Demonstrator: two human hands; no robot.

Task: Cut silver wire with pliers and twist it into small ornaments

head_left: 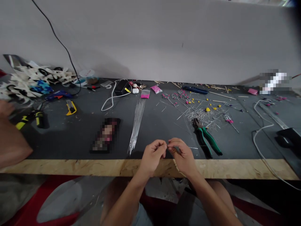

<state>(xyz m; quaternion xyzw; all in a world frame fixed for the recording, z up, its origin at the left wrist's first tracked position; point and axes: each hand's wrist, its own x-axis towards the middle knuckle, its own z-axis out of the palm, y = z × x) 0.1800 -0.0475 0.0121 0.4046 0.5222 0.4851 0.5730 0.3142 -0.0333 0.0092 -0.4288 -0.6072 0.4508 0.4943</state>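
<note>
Both hands meet at the near edge of the bench (pixel 70 168), just above its bare wooden strip. The left hand (pixel 152 156) and the right hand (pixel 182 156) have their fingertips pinched together on a very thin piece of wire (pixel 169 147) — it is so fine that only a short pale line shows between the fingers, and I cannot tell its full length or shape. The main risk, in my judgement, is that the wire slips out of this pinch: it is held right over the edge, so it could fall to the lap or to the floor and be hard to find. A sharp end could also prick a fingertip if the fingers press or bend it too hard. The bundle of long straight wires (pixel 136 125) lies just beyond the left hand, with its near tips pointing toward the wrist, so a careless move forward could scratch the skin or scatter the bundle. The green-handled pliers (pixel 207 138) lie close on the right side, beside a heap of wire offcuts (pixel 207 114) and small yellow and pink beads — a sweep of the right forearm could push these off. Another person's arm (pixel 11 141) rests at the far left, well apart.
</note>
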